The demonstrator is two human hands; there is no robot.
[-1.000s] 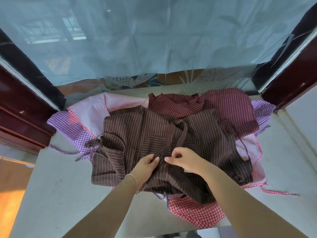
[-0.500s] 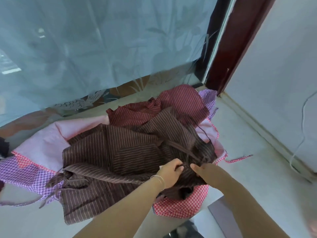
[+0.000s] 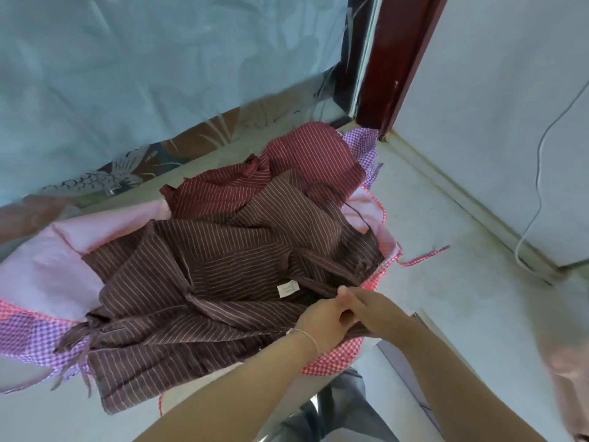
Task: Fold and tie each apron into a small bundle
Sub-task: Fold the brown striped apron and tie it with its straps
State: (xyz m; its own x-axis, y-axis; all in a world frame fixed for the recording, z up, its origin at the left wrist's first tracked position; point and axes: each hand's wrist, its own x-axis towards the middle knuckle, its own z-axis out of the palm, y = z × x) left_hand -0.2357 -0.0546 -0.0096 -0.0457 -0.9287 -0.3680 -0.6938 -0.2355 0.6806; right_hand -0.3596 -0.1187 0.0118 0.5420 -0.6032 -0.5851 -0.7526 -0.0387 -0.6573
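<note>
A brown striped apron [image 3: 204, 266] lies crumpled on top of a pile of aprons, with a small white label [image 3: 287, 289] showing near its right edge. My left hand [image 3: 322, 323] and my right hand [image 3: 376, 314] meet at that right edge and both pinch the brown cloth, knuckles touching. A brown strap [image 3: 328, 269] runs across the apron just beyond my fingers. Under it lie a dark red striped apron [image 3: 287, 173], a pink one [image 3: 51, 266] with purple check trim [image 3: 28, 339], and a red check one [image 3: 338, 358].
The pile sits on a pale ledge [image 3: 462, 282] by a window with a blue-grey curtain [image 3: 143, 68]. A dark red frame [image 3: 398, 59] and a white wall with a hanging cable [image 3: 538, 173] stand at right. The ledge's front edge is close below my arms.
The view swung to the right. My hands slid along the brown apron to its right edge and closed together there; the white label is now turned up.
</note>
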